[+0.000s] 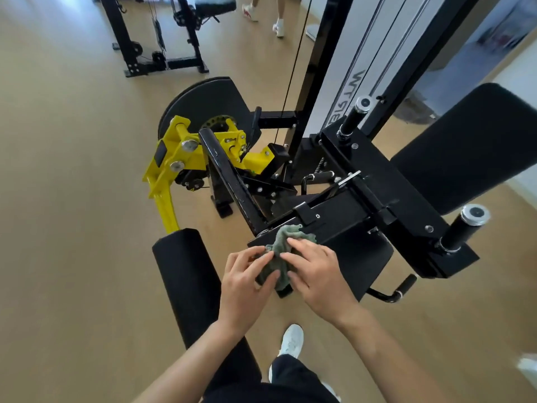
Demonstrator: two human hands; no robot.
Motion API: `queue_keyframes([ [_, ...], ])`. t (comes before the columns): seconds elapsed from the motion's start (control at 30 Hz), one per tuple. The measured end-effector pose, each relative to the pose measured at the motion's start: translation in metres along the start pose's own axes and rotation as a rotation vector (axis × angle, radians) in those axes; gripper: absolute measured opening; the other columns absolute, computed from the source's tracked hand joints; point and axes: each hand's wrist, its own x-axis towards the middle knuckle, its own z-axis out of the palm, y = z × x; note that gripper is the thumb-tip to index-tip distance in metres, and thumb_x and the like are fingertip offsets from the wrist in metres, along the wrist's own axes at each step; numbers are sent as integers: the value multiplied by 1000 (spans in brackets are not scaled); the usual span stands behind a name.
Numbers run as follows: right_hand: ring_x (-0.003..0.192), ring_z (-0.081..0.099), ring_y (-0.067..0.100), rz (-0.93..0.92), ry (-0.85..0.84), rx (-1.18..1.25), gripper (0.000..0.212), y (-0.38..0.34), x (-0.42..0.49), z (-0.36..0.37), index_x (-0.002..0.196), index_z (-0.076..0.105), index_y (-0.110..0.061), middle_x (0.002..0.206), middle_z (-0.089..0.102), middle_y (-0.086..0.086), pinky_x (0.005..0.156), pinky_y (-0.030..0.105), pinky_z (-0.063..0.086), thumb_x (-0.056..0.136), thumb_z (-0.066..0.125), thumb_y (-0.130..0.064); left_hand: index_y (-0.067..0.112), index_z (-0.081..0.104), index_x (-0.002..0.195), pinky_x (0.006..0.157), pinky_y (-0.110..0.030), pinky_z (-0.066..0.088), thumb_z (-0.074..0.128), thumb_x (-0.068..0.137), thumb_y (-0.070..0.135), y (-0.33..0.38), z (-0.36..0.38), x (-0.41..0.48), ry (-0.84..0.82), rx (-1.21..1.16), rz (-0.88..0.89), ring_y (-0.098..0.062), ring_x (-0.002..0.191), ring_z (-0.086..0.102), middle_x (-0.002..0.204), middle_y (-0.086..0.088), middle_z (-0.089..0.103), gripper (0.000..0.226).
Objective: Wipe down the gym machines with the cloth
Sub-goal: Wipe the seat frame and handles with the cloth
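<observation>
A crumpled grey-green cloth (280, 248) lies bunched at the front corner of the black seat (357, 257) of a leg machine. My left hand (247, 282) grips the cloth's left side, thumb curled under its lower edge. My right hand (315, 270) holds the cloth from the right, its fingers laid over the top. The machine has a black frame (377, 181), a yellow pivot arm (174, 167), a black roller pad (186, 271) at lower left and a large black back pad (476, 149) at right.
Two black handles with chrome caps (462, 225) (356, 114) stick up beside the seat. The weight stack tower (354, 62) rises behind. Another black machine (157, 33) stands far back on the tan floor. A person's legs (276, 13) are at the top. My white shoe (292, 340) is below the seat.
</observation>
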Motion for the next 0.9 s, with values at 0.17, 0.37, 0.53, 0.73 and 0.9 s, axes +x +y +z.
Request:
queue_keyframes([
  [0.17,134,50,21,-7,3,-151,39,-5,22,1,132,66,-20,143,58,3,113,44,35,95,60,-32,19,76,117,86,-23,48,68,92,36,-9,4,18,53,43,-43,-17,105,54,118,0,63,32],
  [0.37,129,50,24,5,29,-143,42,-17,55,4,134,64,-17,138,61,6,106,44,43,93,67,-24,15,78,107,80,-24,52,75,91,23,-20,-3,58,77,-93,-180,-11,93,57,105,2,60,18],
  [0.53,126,51,22,25,115,-73,36,-22,35,16,128,69,-18,134,62,4,101,41,44,93,68,-20,18,75,106,77,-26,59,73,93,17,-27,-9,49,-4,-324,-253,-6,90,63,103,6,59,13],
  [0.73,114,56,20,-12,162,-32,28,-33,1,30,116,74,-15,115,65,0,92,38,46,89,72,-13,17,73,99,73,-28,60,73,91,5,-25,-9,6,37,-497,-377,-14,88,67,104,6,63,14],
  [0.9,120,56,22,-88,91,-57,29,-39,-5,32,118,74,-13,122,67,3,99,43,49,89,72,-9,16,76,109,81,-25,57,66,96,6,-21,-7,-30,-134,-824,-739,-15,95,71,101,0,77,19],
])
